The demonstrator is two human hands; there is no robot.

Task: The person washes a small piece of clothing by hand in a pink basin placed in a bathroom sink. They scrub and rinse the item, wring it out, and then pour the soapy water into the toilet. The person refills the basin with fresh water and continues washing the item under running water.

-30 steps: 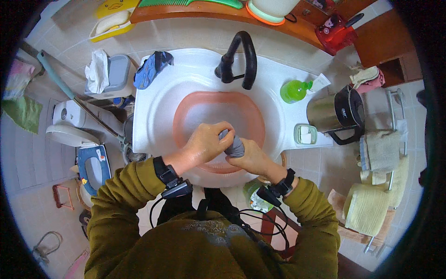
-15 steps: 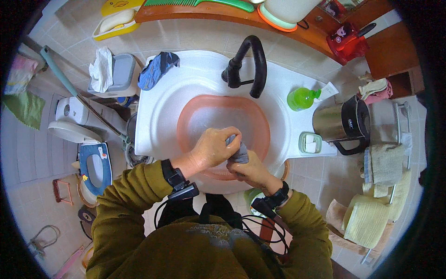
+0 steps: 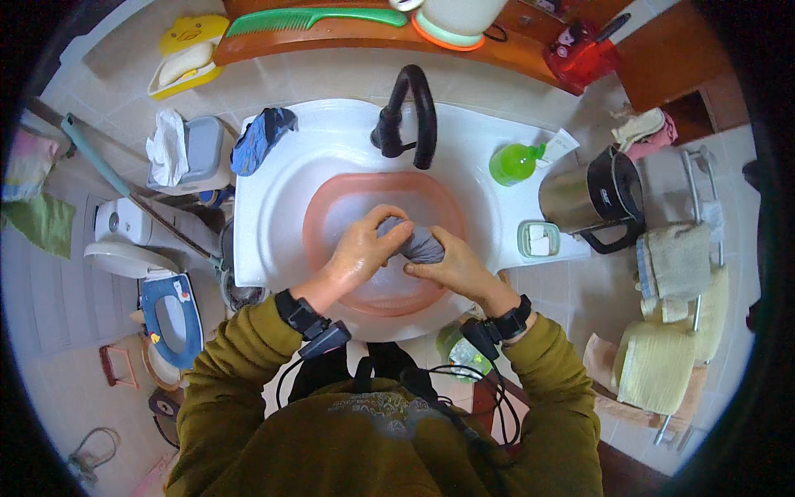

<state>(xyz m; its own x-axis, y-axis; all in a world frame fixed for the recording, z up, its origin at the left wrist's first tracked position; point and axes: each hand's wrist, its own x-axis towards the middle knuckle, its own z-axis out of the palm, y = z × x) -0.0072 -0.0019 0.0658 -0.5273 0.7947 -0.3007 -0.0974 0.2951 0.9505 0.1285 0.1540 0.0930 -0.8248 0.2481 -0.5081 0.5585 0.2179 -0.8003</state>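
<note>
Both my hands grip a bunched grey cloth (image 3: 420, 245) over a pink plastic basin (image 3: 321, 214). My left hand (image 3: 364, 244) is closed round the cloth's left end, with fingers curled over its top. On the other end, my right hand (image 3: 451, 263) is wrapped with its thumb along the near side. Cloudy whitish water (image 3: 393, 290) shows in the basin, which sits inside the white sink (image 3: 273, 203). A black faucet (image 3: 411, 116) arches above the basin's far side.
A blue cloth (image 3: 261, 141) lies on the sink's far left corner. To the right stand a green bottle (image 3: 512, 166), a white tube (image 3: 559, 147), a soap dish (image 3: 538, 240) and a metal kettle (image 3: 580, 199). A wooden shelf (image 3: 331, 40) holding a green comb (image 3: 315, 16) runs along the back.
My hands have turned the grey cloth from nearly upright to a flatter slant, and more of it shows between them. My right hand has risen level with my left. The whole view has shifted slightly.
</note>
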